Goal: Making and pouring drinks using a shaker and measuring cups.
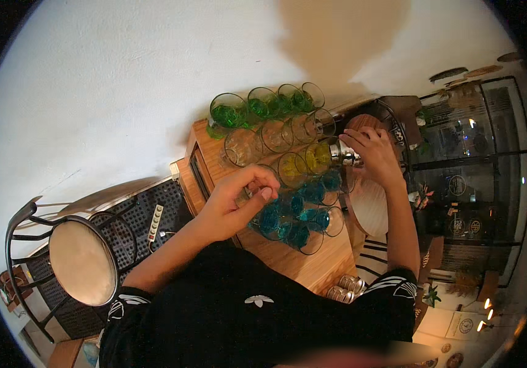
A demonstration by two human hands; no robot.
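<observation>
My right hand [376, 154] is at the far end of several rows of drinking glasses, its thumb and fingers around a shiny silver-coloured cup [350, 155]. Right beside that cup stands a yellow-tinted glass [317, 158]. My left hand [240, 200] is held over the near side of the rows with curled fingers, and it partly covers a glass behind it. Whether it holds anything is unclear. Green-bottomed glasses [229, 112] line the wall side, with clear glasses [243, 148] in front of them. Blue glasses [270, 220] are grouped nearest my body.
The glasses stand on a wooden cabinet [300, 262] against a white wall [130, 92]. Several metal-lidded jars [341, 294] sit low at its right. To the left are a round-seated chair [84, 263] and a power strip [155, 223]. Round wooden tabletops [369, 207] lie beyond.
</observation>
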